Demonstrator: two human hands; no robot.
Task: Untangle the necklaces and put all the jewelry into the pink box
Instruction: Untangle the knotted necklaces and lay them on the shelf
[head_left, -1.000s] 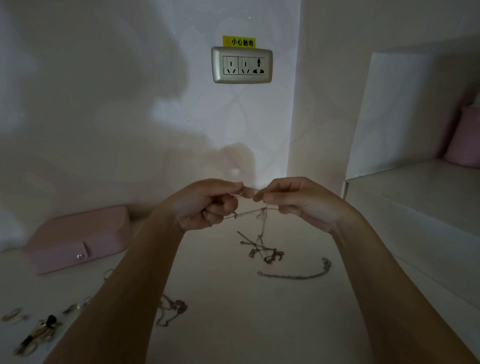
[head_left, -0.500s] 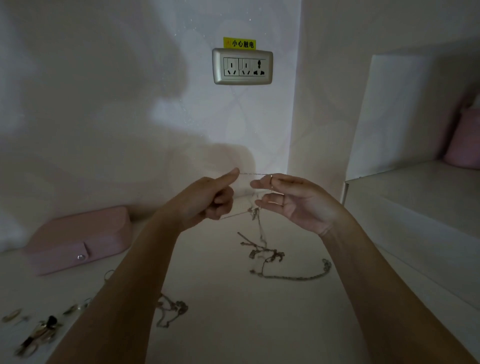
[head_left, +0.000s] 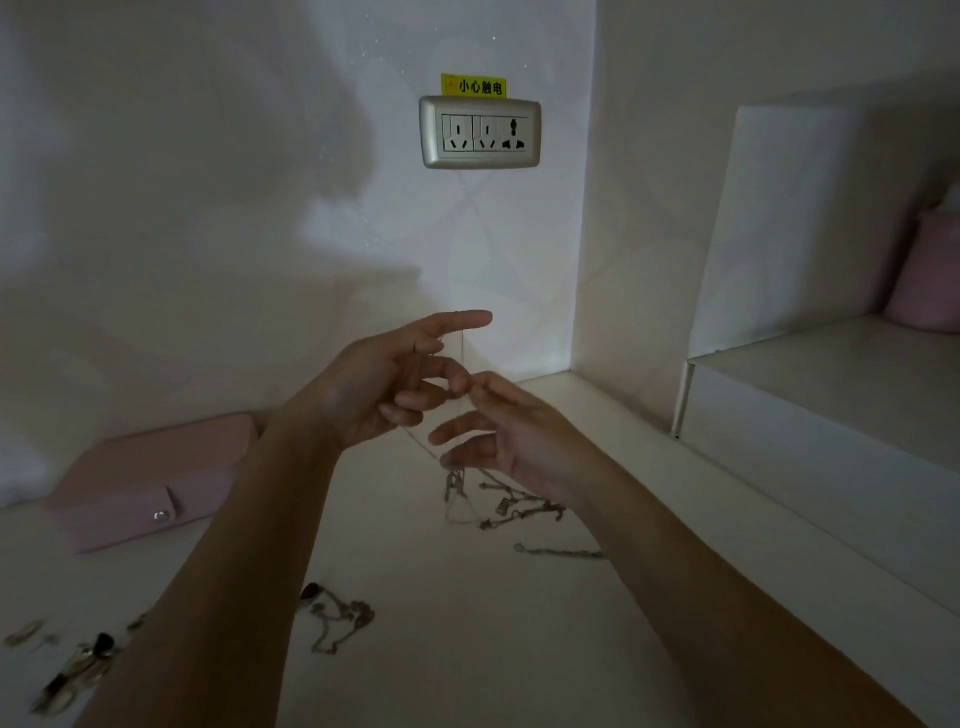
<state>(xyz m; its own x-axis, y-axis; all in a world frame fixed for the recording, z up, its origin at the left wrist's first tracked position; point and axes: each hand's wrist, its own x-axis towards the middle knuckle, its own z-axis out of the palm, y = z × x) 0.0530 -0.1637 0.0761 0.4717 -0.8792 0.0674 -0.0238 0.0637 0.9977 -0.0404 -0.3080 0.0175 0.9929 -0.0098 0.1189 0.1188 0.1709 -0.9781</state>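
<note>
Head view has the untangling step in hand, and I judge the task to be early. The left hand (head_left: 384, 384) is raised above the table (head_left: 467, 675) with its index finger straight and a thin chain (head_left: 462, 351) draped over it. Its lower fingers (head_left: 415, 402) are curled, and a strand comes out from under them and runs down to the tangle (head_left: 498, 506), which lies on the table just beneath the hands.

The right hand (head_left: 524, 441) is close against the left, fingers loosely spread. Its topmost fingertip meets the left's curled ones beside the strand, but the blur hides whether it pinches the chain.

A short chain (head_left: 561, 552) lies near the tangle, a loose necklace (head_left: 335, 621) sits nearer the person, and small pieces (head_left: 78, 662) are scattered at the near left edge. The pink box (head_left: 150, 478) rests by the wall at the left, well apart from the tangle, with its lid down and snap closed.

The next move calls for a light pinch from the right hand to draw the fine strand free of the knot without tightening it. The box will also need opening before anything goes in.
</note>
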